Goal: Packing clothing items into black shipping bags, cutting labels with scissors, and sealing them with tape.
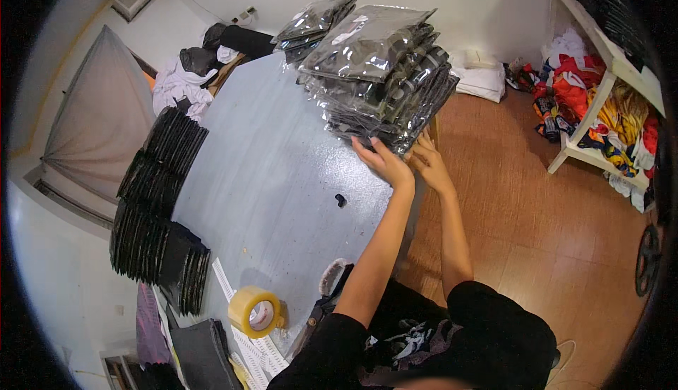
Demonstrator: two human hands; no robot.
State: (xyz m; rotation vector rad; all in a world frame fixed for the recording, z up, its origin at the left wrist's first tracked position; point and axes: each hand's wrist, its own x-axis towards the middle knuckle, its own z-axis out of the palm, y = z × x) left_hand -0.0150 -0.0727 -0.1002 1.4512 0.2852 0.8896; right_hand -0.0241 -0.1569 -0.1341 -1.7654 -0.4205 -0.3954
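Note:
A tall stack of dark garments in clear plastic bags stands at the far right edge of the grey table. My left hand rests against the near side of the stack, its fingers stretched out and apart. Beside it, at the stack's near right corner, my right hand touches the bags with extended fingers; some fingertips are hidden. Neither hand is wrapped round a bag. Behind this stack lies a smaller pile of bagged garments.
Rows of folded black pieces line the table's left side. A tape roll, scissors, paper strips and a small black object lie on the table. A white shelf with colourful cloth stands right.

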